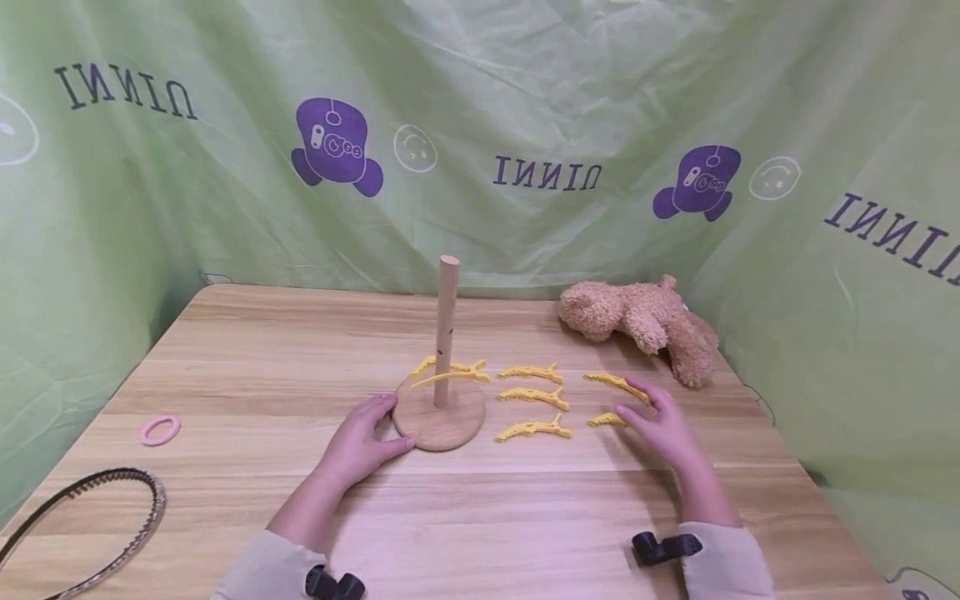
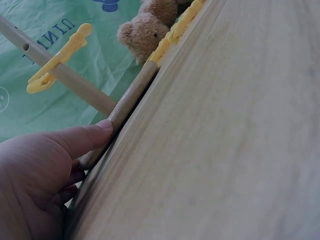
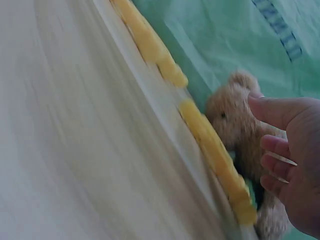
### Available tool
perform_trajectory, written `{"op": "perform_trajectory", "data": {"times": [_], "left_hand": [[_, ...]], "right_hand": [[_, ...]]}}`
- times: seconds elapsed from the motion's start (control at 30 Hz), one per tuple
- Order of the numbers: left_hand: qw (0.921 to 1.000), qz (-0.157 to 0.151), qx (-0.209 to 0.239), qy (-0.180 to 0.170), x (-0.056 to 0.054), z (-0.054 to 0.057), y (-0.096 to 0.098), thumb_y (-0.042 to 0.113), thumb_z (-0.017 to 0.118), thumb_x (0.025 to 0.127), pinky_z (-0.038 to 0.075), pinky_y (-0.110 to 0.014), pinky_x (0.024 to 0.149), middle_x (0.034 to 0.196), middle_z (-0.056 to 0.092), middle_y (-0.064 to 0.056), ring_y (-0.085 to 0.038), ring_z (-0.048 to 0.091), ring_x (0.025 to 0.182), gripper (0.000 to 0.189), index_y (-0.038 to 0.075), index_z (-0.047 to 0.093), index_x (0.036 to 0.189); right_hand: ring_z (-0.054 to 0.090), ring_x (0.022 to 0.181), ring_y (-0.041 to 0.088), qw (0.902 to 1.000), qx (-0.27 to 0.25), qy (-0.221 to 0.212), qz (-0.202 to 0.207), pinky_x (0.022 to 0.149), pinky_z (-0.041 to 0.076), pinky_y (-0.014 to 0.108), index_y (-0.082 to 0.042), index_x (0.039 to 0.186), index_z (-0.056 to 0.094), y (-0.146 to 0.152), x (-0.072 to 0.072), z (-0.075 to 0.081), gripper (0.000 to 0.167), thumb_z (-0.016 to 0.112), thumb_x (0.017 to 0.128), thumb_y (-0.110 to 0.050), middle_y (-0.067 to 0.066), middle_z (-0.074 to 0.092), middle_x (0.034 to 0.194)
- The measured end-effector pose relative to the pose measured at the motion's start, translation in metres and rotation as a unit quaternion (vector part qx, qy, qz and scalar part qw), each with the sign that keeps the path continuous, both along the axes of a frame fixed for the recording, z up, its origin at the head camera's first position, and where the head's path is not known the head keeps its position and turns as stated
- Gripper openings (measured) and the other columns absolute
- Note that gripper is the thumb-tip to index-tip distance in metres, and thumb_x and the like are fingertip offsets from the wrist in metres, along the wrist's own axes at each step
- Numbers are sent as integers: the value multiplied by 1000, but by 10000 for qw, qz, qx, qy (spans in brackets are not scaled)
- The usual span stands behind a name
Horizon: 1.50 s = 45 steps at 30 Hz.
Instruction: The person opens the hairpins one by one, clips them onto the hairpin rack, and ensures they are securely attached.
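My left hand (image 1: 363, 446) grips the edge of the round base (image 1: 457, 429) of a wooden stand, thumb at the near side. An upright post (image 1: 447, 308) rises from that base. A yellow hair clip (image 1: 468, 372) straddles the post low down in the head view, its two arms on either side of it. My right hand (image 1: 667, 429) hovers with bent, parted fingers and holds nothing. Close by its fingertips are two yellow hair clips, a farther one (image 1: 611, 381) and a nearer one (image 1: 604, 420) partly hidden by the fingers.
Three more yellow clips (image 1: 534, 429) lie in a column between the stand and my right hand. A brown teddy bear (image 1: 637, 315) lies at the back right. On the left are a pink ring (image 1: 161, 430) and a dark toothed hoop (image 1: 153, 500). Green cloth (image 1: 480, 225) surrounds the table.
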State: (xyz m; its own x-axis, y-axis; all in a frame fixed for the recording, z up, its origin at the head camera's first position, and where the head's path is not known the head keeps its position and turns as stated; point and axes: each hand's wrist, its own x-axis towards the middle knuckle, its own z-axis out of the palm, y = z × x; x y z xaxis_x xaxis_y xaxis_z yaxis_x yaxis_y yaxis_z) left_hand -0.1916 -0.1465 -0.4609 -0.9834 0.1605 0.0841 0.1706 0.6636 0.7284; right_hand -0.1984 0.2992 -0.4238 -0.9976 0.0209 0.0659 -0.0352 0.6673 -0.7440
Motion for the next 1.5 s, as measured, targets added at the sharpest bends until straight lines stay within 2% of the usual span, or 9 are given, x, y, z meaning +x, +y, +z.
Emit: {"op": "perform_trajectory", "data": {"times": [0.17,0.33,0.6,0.8,1.13,1.2,1.33,1.4,1.5], "left_hand": [[10000,16,-5,-6,0,2,0,29,80,80,26,-58,118,147,43,-30,-47,33,142,78,-8,46,141],[10000,16,-13,-4,0,3,-1,29,79,81,26,-58,118,147,43,-30,-47,32,142,78,-8,46,140],[10000,51,17,-46,0,2,-1,28,79,81,25,-59,118,147,42,-30,-47,31,142,77,-8,46,141],[10000,52,15,-82,0,3,0,29,80,81,26,-58,118,148,43,-29,-46,32,142,78,-7,46,141],[10000,54,45,-50,2,1,0,30,80,80,26,-58,118,147,43,-29,-46,33,141,78,-7,47,140],[10000,54,46,-63,2,1,0,30,80,80,26,-59,118,147,43,-29,-46,33,142,79,-7,46,141],[9999,51,59,-75,2,1,1,30,80,80,26,-59,118,147,43,-29,-47,32,142,78,-7,46,141],[9999,45,53,-83,2,1,1,30,80,81,26,-59,118,147,43,-29,-46,32,142,78,-7,46,141],[9999,45,44,-97,2,1,1,30,80,81,26,-59,118,148,43,-29,-46,32,142,78,-7,46,141]], "right_hand": [[29,140,52,9986,-333,-366,-198,116,24,62,-1,148,37,25,3,-8,69,69,91,-25,31,32,152],[47,129,49,9998,83,-184,7,110,37,59,4,143,41,41,3,-13,65,70,91,-22,33,46,142],[43,129,51,9981,518,-276,202,110,30,63,8,138,46,48,3,-17,64,73,87,-19,35,49,137],[45,126,54,9949,946,-157,301,107,33,64,10,134,51,49,6,-17,57,71,87,-16,36,51,134],[51,121,48,9958,886,-120,187,105,37,60,8,128,56,49,7,-19,53,73,87,-20,31,58,128],[53,120,44,9971,700,-298,93,104,42,54,7,129,56,47,7,-17,55,73,88,-24,29,59,128],[59,115,31,9975,252,-643,-143,93,49,26,6,133,53,39,6,-10,60,71,90,-32,26,60,129],[60,109,22,9976,108,-642,-218,86,47,15,6,132,53,33,6,-5,59,70,90,-33,25,61,127],[60,98,9,9987,0,-457,-217,81,46,10,7,128,55,22,5,1,54,71,90,-29,25,62,122]]}}
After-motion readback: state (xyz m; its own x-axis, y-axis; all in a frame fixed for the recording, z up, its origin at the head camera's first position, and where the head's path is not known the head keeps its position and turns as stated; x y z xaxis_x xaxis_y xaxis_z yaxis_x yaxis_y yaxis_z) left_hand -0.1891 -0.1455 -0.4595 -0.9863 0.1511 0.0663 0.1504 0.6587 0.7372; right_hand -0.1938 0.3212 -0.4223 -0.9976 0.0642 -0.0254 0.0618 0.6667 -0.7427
